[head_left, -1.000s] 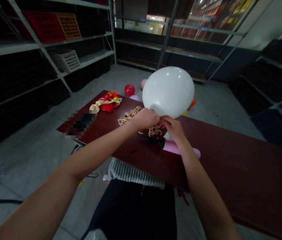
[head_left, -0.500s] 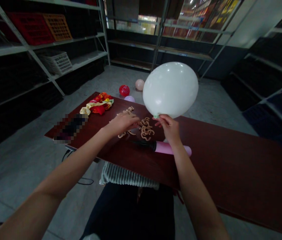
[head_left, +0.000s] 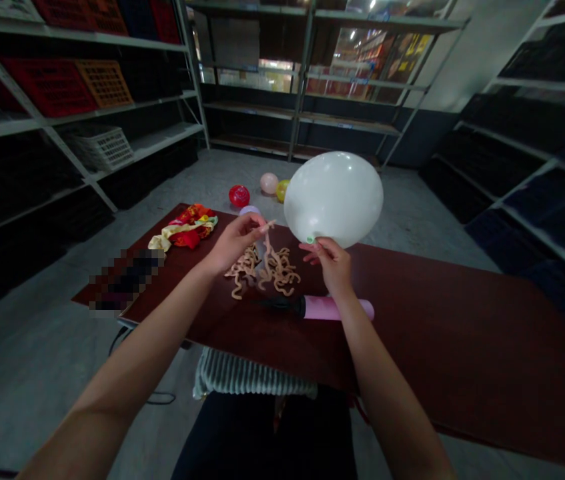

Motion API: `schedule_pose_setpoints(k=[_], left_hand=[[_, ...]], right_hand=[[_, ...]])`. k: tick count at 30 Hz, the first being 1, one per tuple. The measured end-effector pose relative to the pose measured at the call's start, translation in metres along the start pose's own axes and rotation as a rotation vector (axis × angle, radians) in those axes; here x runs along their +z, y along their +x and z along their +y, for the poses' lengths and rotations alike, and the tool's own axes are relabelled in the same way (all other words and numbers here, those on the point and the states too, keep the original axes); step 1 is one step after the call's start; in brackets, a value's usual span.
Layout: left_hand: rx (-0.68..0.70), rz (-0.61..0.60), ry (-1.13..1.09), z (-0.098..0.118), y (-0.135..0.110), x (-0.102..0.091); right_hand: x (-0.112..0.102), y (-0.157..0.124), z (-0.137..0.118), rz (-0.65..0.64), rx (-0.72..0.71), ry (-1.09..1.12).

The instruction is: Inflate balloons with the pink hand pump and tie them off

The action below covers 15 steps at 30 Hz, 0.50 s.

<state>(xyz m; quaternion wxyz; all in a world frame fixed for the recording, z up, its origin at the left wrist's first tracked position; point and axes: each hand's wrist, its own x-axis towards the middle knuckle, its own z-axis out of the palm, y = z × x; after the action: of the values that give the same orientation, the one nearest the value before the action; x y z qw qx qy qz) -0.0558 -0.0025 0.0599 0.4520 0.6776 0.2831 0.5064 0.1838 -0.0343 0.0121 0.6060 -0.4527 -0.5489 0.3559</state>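
The white balloon (head_left: pixel 333 197) is over the far side of the table (head_left: pixel 452 320), its neck (head_left: pixel 311 239) pinched in my right hand (head_left: pixel 335 259). To its left, my left hand (head_left: pixel 235 244) pinches a tan strand (head_left: pixel 271 226) above the pile (head_left: pixel 281 268). The pink pump (head_left: pixel 323 308) lies nearer me; red cloth (head_left: pixel 188 238) lies left.

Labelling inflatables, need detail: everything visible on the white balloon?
The white balloon is inflated, large and egg-shaped, its longer axis lying more sideways than upright. Its skin is smooth and glossy, apparently rubber, with small bright reflections near the top. A small green-tinged neck end shows at its lower left; whether it is tied can't be told. The right hand pinches it near there, holding it up by the table's far edge. Nothing else visibly touches it.
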Motion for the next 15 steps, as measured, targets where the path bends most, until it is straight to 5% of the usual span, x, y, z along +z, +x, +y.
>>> schedule_pose_setpoints(k=[6, 12, 15], left_hand=[[-0.023, 0.018, -0.476, 0.020, 0.041, 0.027], [0.099, -0.129, -0.143, 0.046, 0.069, 0.031], [0.126, -0.108, -0.101, 0.052, 0.076, 0.027]], right_hand=[[0.002, 0.011, -0.008, 0.069, 0.046, 0.081], [0.003, 0.034, -0.044, 0.077, -0.057, 0.090], [0.006, 0.048, -0.068, 0.099, -0.114, 0.072]])
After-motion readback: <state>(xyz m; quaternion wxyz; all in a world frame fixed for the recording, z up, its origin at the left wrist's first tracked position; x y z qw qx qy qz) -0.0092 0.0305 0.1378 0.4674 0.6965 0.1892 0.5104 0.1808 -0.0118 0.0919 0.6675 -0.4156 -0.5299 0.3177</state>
